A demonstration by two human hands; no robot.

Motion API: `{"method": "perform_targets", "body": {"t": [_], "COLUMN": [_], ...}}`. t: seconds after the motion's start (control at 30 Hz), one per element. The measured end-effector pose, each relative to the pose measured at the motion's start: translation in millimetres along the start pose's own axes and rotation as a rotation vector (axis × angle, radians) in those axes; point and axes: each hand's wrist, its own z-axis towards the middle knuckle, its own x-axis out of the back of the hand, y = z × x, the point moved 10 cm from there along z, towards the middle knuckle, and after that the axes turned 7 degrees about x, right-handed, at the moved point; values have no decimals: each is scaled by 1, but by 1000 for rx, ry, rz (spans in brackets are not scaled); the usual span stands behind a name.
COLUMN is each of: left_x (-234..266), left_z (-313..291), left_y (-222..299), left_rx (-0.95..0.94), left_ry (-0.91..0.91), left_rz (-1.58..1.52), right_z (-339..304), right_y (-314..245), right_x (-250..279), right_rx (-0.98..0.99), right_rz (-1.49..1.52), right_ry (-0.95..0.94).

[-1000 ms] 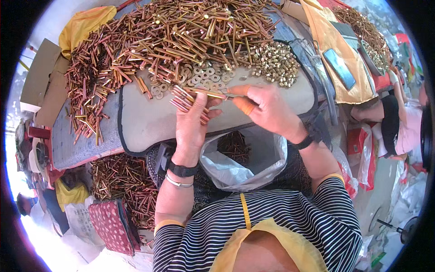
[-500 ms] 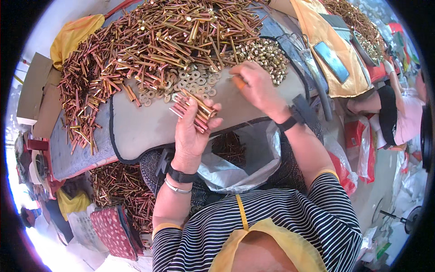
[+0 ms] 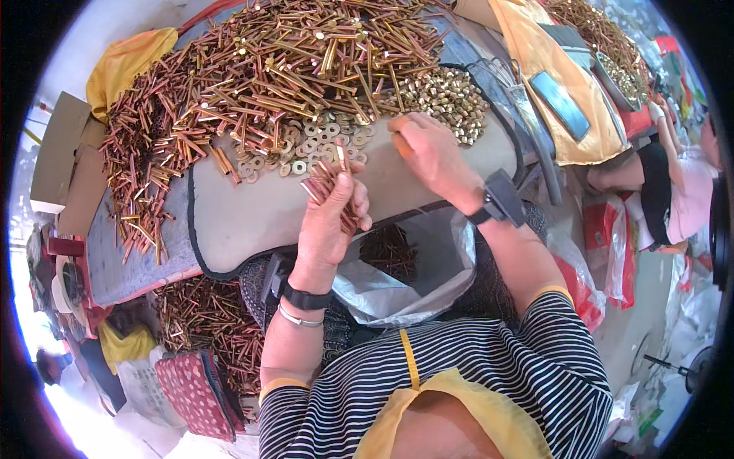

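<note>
My left hand (image 3: 327,218) is closed around a bundle of several copper-coloured bolts (image 3: 327,180), over the near edge of a grey mat (image 3: 252,210). One bolt in the bundle points up toward the washers. To its right, my right hand (image 3: 436,153) hovers above the mat with its fingers curled together and an orange covering on one digit. Whatever its fingertips hold, if anything, is hidden. Flat round washers (image 3: 312,145) lie just beyond my left hand. Beyond my right hand is a heap of small brass-coloured nuts (image 3: 451,99).
A large pile of bolts (image 3: 252,69) covers the far side of the table. An open white sack (image 3: 451,268) sits at my lap, with bolts inside. More bolts (image 3: 206,325) lie below at left. A phone (image 3: 560,105) rests on yellow cloth. Another person (image 3: 680,183) is at far right.
The bolts in my left hand have turned from lying slanted to more upright, and the fingers have closed in. My right hand has shifted slightly, its wrist turning.
</note>
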Motion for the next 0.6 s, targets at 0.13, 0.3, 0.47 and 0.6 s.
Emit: {"method": "perform_targets", "body": {"t": [0.13,0.3,0.47,0.6], "left_x": [-1,-8,-11,-1], "left_z": [-4,-4,-2,-3], "left_y": [-11,-15,-19,-24], "left_rx": [65,95,121,172], "left_ry": [76,61,30,75], "left_rz": [219,374,404,342], "right_z": [-21,-33,-33,-40], "right_y": [27,15,14,17], "right_x": [2,-10,-7,-10], "right_rx": [-535,-601,-562,-696], "right_rz": [916,1279,1226,1430], "right_ry": [229,99,83,135]}}
